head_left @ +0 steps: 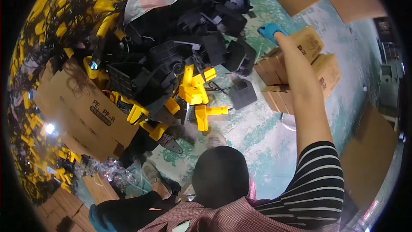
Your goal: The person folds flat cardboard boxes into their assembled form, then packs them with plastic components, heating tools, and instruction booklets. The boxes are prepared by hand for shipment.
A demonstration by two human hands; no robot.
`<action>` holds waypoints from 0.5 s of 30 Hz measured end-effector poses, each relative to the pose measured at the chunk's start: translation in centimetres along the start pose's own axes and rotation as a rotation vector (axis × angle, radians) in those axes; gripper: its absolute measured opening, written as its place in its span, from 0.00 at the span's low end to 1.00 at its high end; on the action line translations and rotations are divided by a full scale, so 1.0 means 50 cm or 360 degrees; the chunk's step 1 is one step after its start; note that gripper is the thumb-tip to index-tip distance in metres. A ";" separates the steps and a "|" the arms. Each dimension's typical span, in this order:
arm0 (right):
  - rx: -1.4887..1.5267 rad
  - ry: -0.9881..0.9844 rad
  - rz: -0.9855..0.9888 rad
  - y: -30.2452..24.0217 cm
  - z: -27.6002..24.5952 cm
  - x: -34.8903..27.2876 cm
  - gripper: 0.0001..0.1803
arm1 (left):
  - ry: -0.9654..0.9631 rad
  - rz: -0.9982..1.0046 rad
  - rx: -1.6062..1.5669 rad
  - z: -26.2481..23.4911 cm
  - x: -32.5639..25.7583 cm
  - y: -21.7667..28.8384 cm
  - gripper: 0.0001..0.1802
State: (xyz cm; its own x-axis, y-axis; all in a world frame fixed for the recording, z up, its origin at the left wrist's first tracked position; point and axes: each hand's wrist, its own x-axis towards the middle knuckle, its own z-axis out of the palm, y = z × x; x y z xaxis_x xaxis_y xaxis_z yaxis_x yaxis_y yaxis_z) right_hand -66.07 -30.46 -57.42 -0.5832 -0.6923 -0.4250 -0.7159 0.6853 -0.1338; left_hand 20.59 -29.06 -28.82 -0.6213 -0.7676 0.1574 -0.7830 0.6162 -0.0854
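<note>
- Blue-gloved right hand [271, 31] is stretched out at the end of a bare forearm, reaching over the small cartons [296, 66]; whether the fingers are curled on anything or spread cannot be told, since only the glove's back shows.
- Judging by that reach, the step in hand looks like a reach toward the cartons, or toward the edge of the black parts [206, 30] just beyond them; nothing is visibly held.
- A next move would call for bringing the glove down onto one item cleanly, as the cartons are stacked close and leaning on each other.
- Arm pose: right arm nearly straight, striped sleeve [317, 180] at the upper arm, forearm rising from the lower edge up to the cartons, wrist in line with the forearm.
- Left hand is not clearly in view.
- Left of the cartons, on the worn green floor [257, 129], lies one loose black part [242, 93], and further left yellow parts [199, 99] mixed into the black heap.
- Well left of the cartons, a big flattened cardboard box [81, 111] leans against more yellow pieces.
- Another person's dark-haired head [219, 174] and checked shirt [214, 219] sit below the cartons, beside the striped sleeve.
</note>
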 end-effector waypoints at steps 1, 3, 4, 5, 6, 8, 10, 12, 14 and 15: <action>-0.0231 -0.0121 0.0002 0.019 0.063 0.029 0.27 | 0.0028 -0.0038 0.0006 -0.007 -0.010 0.007 0.21; -0.0489 -0.0216 0.0083 0.147 0.135 0.067 0.24 | 0.0078 -0.0029 -0.0058 0.013 0.010 0.010 0.21; -0.0674 -0.0576 0.0074 0.272 0.091 0.065 0.27 | -0.0030 -0.0069 -0.0210 0.059 0.035 0.008 0.22; -0.0798 -0.0968 0.0012 0.334 0.078 0.067 0.30 | -0.0164 -0.0117 -0.0289 0.083 0.052 0.007 0.22; -0.0743 -0.0997 -0.0081 0.261 0.138 0.082 0.30 | -0.0088 -0.0131 -0.0239 0.057 0.031 0.014 0.23; -0.0812 -0.0711 0.0015 0.042 0.202 0.056 0.27 | -0.0134 -0.0191 -0.0007 -0.035 0.000 0.042 0.23; -0.0771 -0.0818 0.0261 0.054 0.174 0.026 0.25 | -0.0178 -0.0218 -0.0033 -0.027 0.050 0.059 0.22; -0.0715 -0.0717 0.0365 0.082 0.175 -0.004 0.22 | -0.0098 -0.0146 -0.0098 0.002 0.081 0.065 0.22; -0.0693 -0.0538 0.0443 0.114 0.202 -0.037 0.22 | -0.0030 -0.0092 -0.0169 0.036 0.097 0.067 0.21; -0.0662 -0.0554 0.0585 0.108 0.205 -0.044 0.23 | 0.0057 -0.0076 -0.0130 0.042 0.092 0.067 0.21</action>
State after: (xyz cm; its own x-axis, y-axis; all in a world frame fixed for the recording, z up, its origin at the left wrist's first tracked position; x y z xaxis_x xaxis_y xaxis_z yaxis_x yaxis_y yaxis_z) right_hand -64.70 -22.93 -66.38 -0.7098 -0.2678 -0.6515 -0.6229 0.6704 0.4031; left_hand 15.03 -30.92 -30.45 -0.5805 -0.7907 0.1944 -0.8057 0.5923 0.0033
